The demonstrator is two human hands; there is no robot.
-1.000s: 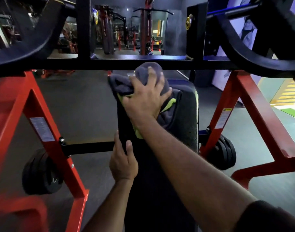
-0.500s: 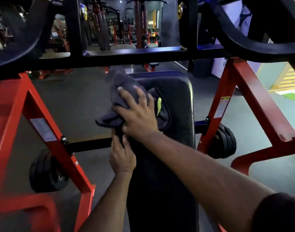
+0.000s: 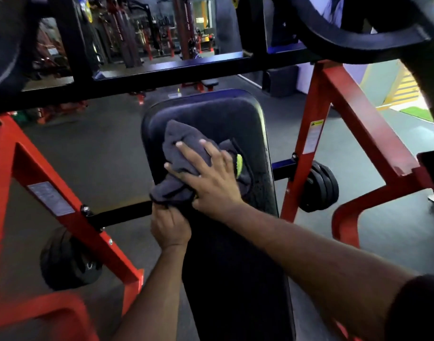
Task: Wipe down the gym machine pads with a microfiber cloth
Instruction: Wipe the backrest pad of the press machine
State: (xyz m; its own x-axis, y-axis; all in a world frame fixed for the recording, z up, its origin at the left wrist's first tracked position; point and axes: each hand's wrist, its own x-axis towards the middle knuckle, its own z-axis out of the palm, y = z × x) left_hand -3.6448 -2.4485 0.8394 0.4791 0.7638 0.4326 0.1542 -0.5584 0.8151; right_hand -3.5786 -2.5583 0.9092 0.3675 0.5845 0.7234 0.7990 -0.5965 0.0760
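Note:
A long black bench pad (image 3: 225, 254) runs from the bottom middle up to a rounded top end. A crumpled dark grey microfiber cloth (image 3: 179, 148) with a yellow-green edge lies on the pad's upper part. My right hand (image 3: 211, 178) presses flat on the cloth, fingers spread and straight. My left hand (image 3: 170, 227) grips the pad's left edge just below the cloth, fingers curled round the edge.
Red steel frame legs (image 3: 63, 200) stand on both sides of the pad, with black weight plates (image 3: 320, 187) stored low on each side. A black crossbar (image 3: 161, 77) spans overhead beyond the pad. Grey rubber floor surrounds the machine; other machines stand far back.
My right hand has slid the cloth down from the pad's top end toward the middle. The pad's top edge now shows bare. My left hand stays on the left edge.

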